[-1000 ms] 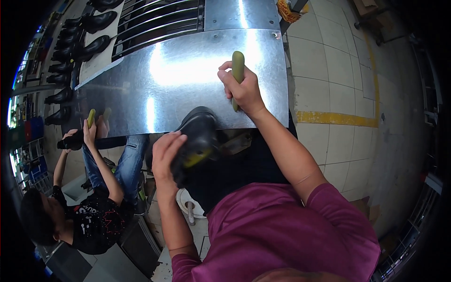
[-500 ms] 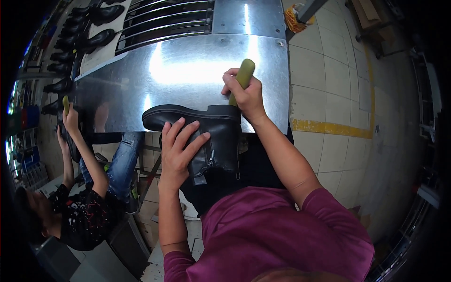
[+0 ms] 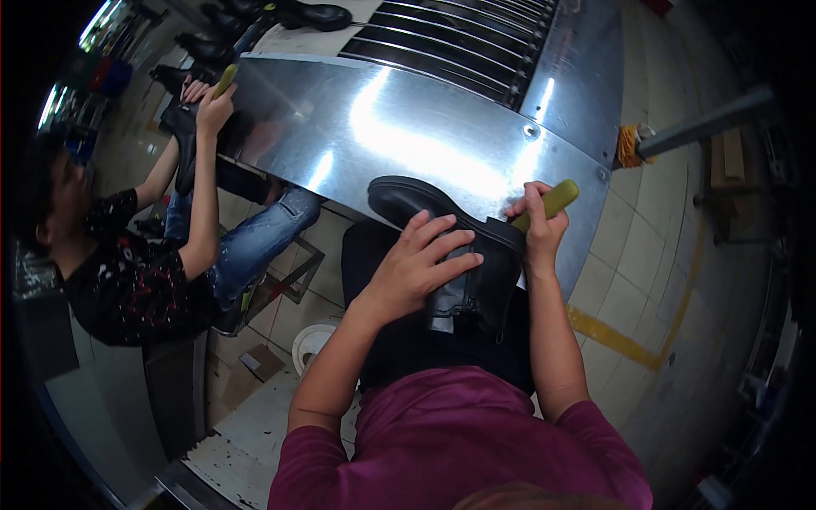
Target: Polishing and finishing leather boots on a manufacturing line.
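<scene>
- From where I stand, the black boot sits at the centre of the frame, lying on its side, toe toward the upper left, sole edge facing the upper right, its shaft down by the person's dark-clad lap.
- The left hand lies across the boot's side, fingers parted and slightly bent; its thumb is hidden, so I can't tell whether it grips from beneath.
- The right hand, right of centre, has its fingers curled closed around a green handle, just beside the heel; the tool's lower end is hidden.
- The shiny metal table spreads over the upper middle, its near edge behind the boot; whether they touch I can't make out.
- At the top of the frame, a rack of metal rods adjoins the table.
- On the left, a co-worker in a dark speckled shirt and jeans holds another green handle near a black boot.
- More dark footwear stands along the upper left.
</scene>
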Available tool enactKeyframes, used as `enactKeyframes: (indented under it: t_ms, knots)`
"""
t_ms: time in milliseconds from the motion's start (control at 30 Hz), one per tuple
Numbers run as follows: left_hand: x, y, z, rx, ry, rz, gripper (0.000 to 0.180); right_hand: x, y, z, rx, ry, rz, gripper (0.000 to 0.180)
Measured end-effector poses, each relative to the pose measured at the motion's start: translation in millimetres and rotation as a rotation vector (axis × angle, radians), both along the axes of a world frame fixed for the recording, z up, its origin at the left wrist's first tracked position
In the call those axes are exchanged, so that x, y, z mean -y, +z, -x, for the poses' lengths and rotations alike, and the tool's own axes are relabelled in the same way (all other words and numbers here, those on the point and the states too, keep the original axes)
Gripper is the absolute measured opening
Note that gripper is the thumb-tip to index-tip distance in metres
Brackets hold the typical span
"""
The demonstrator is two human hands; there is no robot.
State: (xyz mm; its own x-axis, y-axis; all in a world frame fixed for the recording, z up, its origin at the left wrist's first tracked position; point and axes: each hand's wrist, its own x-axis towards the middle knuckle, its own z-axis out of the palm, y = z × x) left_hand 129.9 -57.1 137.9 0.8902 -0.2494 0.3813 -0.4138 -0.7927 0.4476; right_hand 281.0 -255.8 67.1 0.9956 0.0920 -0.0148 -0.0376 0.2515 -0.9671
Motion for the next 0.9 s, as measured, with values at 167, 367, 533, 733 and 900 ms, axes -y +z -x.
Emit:
enactKeyframes:
  t_ms: [167,367,533,733,900]
  knots:
    - [0,-6,-2,0.013,-0.059,0.092,0.054,1,-4,3,0.053,0.019,-0.014,0.028]
    - [1,-3,-2,0.002,-0.052,0.089,0.054,1,-1,6,0.029,-0.019,0.005,0.025]
    - [4,3,-1,0.007,-0.026,0.046,0.054,3,-1,6,0.015,-0.013,0.019,0.027]
    - [16,-4,-4,0.026,-0.015,0.011,0.053,14,3,5,0.021,0.002,0.045,0.029]
    - [21,-2,1,0.013,-0.001,0.029,0.053,20,0,9,0.040,0.022,0.046,0.026]
